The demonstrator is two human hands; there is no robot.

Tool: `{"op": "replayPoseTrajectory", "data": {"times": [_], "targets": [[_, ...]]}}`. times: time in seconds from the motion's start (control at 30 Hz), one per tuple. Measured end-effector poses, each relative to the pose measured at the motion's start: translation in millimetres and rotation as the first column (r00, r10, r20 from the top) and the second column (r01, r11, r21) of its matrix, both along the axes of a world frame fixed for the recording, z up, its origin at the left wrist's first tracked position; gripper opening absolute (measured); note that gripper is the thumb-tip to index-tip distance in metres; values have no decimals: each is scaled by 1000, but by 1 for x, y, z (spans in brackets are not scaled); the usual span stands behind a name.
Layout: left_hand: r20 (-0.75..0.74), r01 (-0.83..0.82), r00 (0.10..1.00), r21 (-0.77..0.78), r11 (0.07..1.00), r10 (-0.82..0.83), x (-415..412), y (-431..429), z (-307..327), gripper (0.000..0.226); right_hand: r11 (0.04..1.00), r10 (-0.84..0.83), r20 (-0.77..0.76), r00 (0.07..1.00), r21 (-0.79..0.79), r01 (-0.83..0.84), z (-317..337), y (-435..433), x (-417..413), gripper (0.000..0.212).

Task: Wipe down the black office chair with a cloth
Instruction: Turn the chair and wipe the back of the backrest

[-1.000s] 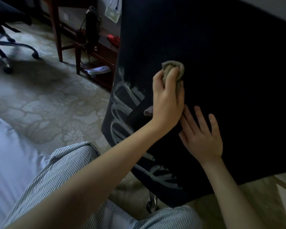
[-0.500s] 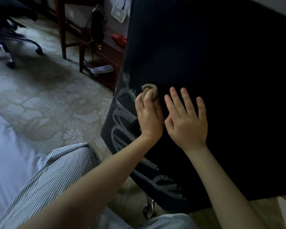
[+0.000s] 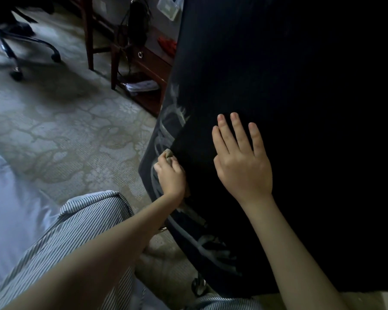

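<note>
Chair back [image 3: 278, 86] matt black ribbed fabric (pale streaks); cloth [image 3: 168, 153] coarse beige; cabinet [image 3: 152, 66] glossy red-brown wood.

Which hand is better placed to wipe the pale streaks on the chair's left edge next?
Left. The left hand grips the cloth right against the pale streaks on the black chair. The right hand lies flat on the chair, holding nothing, probably steadying it.

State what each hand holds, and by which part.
Left hand grips the cloth bunched in its fingers, a tuft showing above them. Right hand holds nothing; it rests flat on the black office chair.
</note>
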State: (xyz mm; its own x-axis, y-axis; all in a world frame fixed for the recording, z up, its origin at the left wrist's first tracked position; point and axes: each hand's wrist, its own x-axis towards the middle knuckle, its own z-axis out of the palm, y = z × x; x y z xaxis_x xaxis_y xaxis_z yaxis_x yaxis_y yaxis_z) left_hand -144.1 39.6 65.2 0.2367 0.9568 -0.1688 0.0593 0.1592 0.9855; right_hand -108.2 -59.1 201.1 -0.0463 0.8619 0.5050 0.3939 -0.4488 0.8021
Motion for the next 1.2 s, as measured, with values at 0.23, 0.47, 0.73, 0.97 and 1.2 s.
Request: {"op": "replayPoseTrajectory", "data": {"times": [0.23, 0.47, 0.73, 0.97, 1.2], "targets": [[169, -6, 985, 257, 966, -39, 1, -12, 57, 37, 1000, -12, 40, 999, -16, 13, 0, -4, 1, 52], [261, -20, 954, 549, 836, -148, -5, -29, 108, 36, 996, 67, -8, 998, 59, -66, -2, -17, 6, 44], [181, -55, 971, 807, 589, -158, -6, -29, 109, 37, 987, 161, -6, 987, 31, -160, -1, -50, 13, 41], [259, -171, 965, 716, 677, -31, 8, -48, 84, 36, 909, 392, -151, 908, 216, -357, 6, -51, -6, 35], [178, -85, 984, 524, 848, -11, -5, -39, 51, 46, 987, 159, -127, 979, 53, -154, 1, -17, -1, 48]]}}
